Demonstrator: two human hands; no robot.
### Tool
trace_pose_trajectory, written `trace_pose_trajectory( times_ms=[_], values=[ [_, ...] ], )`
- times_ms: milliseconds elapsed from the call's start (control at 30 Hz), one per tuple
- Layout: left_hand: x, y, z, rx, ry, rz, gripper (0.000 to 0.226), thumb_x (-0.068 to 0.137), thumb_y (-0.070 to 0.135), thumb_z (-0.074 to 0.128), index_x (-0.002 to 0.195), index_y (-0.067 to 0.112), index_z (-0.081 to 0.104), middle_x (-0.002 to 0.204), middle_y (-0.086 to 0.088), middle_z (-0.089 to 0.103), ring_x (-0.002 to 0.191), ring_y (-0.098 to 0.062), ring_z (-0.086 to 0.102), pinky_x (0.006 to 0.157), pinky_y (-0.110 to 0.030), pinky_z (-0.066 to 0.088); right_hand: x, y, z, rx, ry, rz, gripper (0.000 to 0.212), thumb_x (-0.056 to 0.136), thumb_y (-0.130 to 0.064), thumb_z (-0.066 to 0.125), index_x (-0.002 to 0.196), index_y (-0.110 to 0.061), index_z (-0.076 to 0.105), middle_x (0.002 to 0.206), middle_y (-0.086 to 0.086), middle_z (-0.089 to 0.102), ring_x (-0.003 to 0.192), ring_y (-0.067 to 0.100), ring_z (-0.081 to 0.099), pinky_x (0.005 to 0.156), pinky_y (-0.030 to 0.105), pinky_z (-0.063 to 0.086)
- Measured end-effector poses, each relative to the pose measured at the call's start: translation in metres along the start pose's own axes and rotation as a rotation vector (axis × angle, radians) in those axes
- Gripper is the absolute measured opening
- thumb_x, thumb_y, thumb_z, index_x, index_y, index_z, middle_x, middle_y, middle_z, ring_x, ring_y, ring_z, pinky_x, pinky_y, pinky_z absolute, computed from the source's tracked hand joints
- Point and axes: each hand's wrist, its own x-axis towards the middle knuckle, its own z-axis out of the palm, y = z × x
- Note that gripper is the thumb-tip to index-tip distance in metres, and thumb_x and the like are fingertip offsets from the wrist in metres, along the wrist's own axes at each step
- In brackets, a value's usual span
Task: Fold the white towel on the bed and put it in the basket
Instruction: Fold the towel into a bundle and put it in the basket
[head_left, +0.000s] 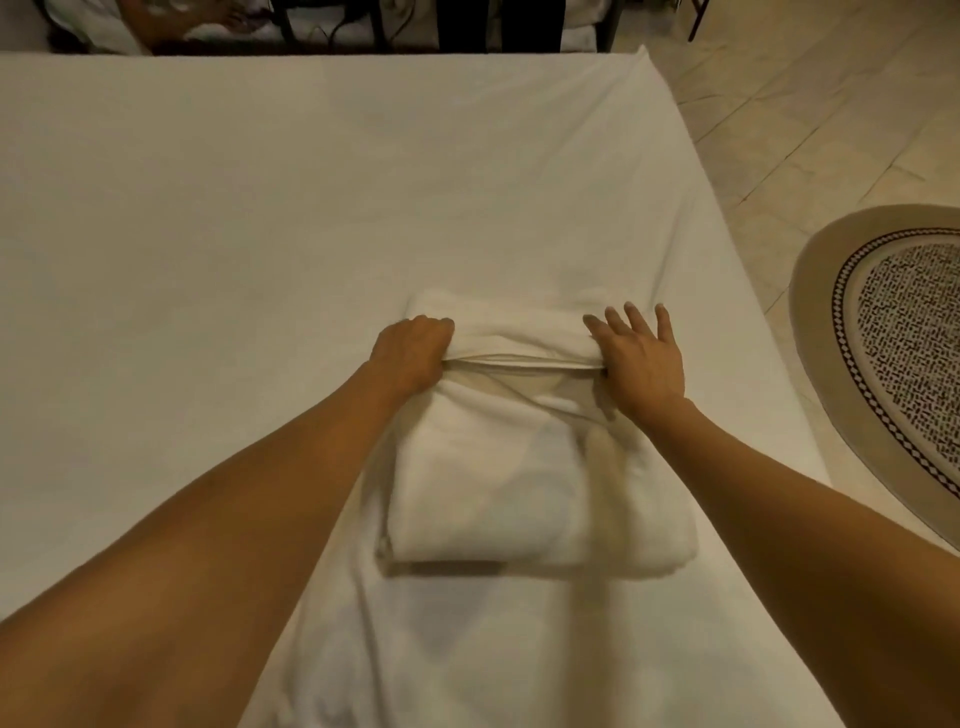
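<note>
Towel (524, 467), white and already folded into a thick block, lies on the bed (260, 208) near its right edge. Left hand (410, 353) grips the top fold; right hand (641, 358) presses it with fingers spread flat. Uneven pulling could skew the layers. No basket is in view.

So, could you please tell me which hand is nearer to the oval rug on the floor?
Right. The right hand rests on the towel's rug-side end, toward the oval rug; the left hand grips the towel's opposite end, farther away.
</note>
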Motion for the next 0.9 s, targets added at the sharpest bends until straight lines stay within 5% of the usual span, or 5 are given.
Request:
trace_pose_trajectory(
  times_ms=[100, 267, 667, 800, 900],
  values=[
    [0.039, -0.008, -0.009, 0.034, 0.099, -0.103, 0.048, 0.090, 0.001, 0.046, 0.137, 0.004, 0.039, 0.134, -0.019, 0.052, 0.123, -0.035, 0.050, 0.098, -0.040, 0.041, 0.042, 0.002, -0.002, 0.016, 0.076, 0.029, 0.056, 0.095, -0.018, 0.044, 0.147, -0.021, 0.024, 0.150, 0.013, 0.033, 0.144, 0.031, 0.017, 0.117, 0.050, 0.000],
    [0.052, 0.008, 0.027, 0.061, 0.278, -0.269, 0.077, 0.095, 0.008, 0.045, 0.150, 0.005, -0.008, 0.159, -0.015, -0.012, 0.148, -0.026, -0.009, 0.119, -0.045, -0.001, 0.052, -0.024, 0.030, 0.110, 0.114, 0.077, 0.069, 0.097, -0.046, 0.033, 0.150, -0.022, -0.003, 0.158, 0.016, -0.004, 0.146, 0.029, -0.006, 0.113, 0.048, -0.013],
    [0.077, 0.014, 0.117, -0.174, 0.289, -0.125, 0.069, 0.094, 0.052, 0.013, 0.153, 0.019, 0.006, 0.162, -0.001, 0.002, 0.149, -0.014, 0.001, 0.120, -0.040, 0.001, 0.080, -0.009, 0.102, 0.439, -0.171, 0.173, 0.058, 0.098, -0.048, 0.011, 0.151, -0.027, 0.002, 0.159, 0.006, -0.003, 0.146, 0.018, -0.008, 0.116, 0.045, -0.011],
    [0.077, 0.017, 0.126, -0.148, 0.330, -0.144, 0.066, 0.096, 0.050, 0.018, 0.153, 0.018, 0.010, 0.161, -0.003, 0.007, 0.149, -0.014, 0.006, 0.120, -0.040, 0.005, 0.080, -0.010, 0.113, 0.454, -0.099, 0.177, 0.057, 0.098, -0.046, 0.015, 0.151, -0.026, 0.005, 0.159, 0.006, 0.001, 0.146, 0.017, -0.004, 0.116, 0.042, -0.009],
    [0.075, 0.018, 0.123, -0.144, 0.337, -0.148, 0.067, 0.096, 0.049, 0.017, 0.153, 0.016, 0.008, 0.161, -0.004, 0.006, 0.149, -0.014, 0.005, 0.120, -0.041, 0.005, 0.081, -0.009, 0.107, 0.524, 0.087, 0.246, 0.057, 0.096, -0.042, 0.029, 0.147, -0.016, 0.026, 0.151, 0.010, 0.033, 0.141, 0.024, 0.025, 0.117, 0.042, 0.008]
  ],
)
